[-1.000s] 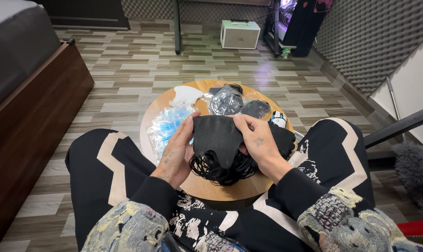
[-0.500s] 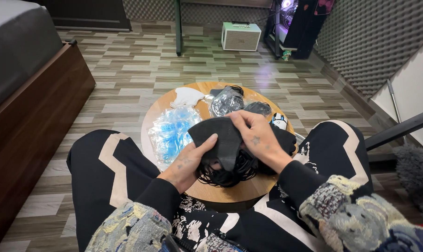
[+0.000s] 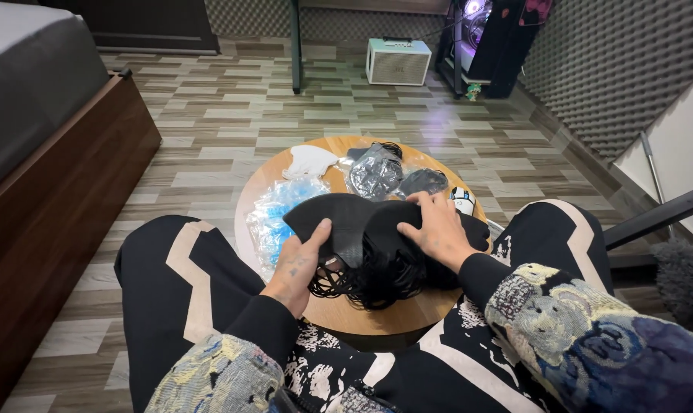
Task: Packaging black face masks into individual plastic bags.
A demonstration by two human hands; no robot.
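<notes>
A pile of black face masks (image 3: 377, 252) with tangled ear loops lies on a small round wooden table (image 3: 377, 313) between my knees. My left hand (image 3: 300, 264) grips the top black mask (image 3: 335, 218) at its lower edge, thumb on top. My right hand (image 3: 437, 229) presses flat on the right side of the pile, fingers spread over the black fabric. Blue masks in clear plastic (image 3: 281, 214) lie just left of the pile.
A white mask (image 3: 310, 160), masks in clear bags (image 3: 377, 172) and a white computer mouse (image 3: 463, 200) sit at the table's far side. A dark bed frame (image 3: 56, 191) stands left, a white speaker box (image 3: 397, 61) on the floor ahead, a chair arm (image 3: 660, 218) at right.
My left hand has moved from the side of the pile to hold the top mask, which has been spread out leftward. My right hand has shifted slightly right on the pile.
</notes>
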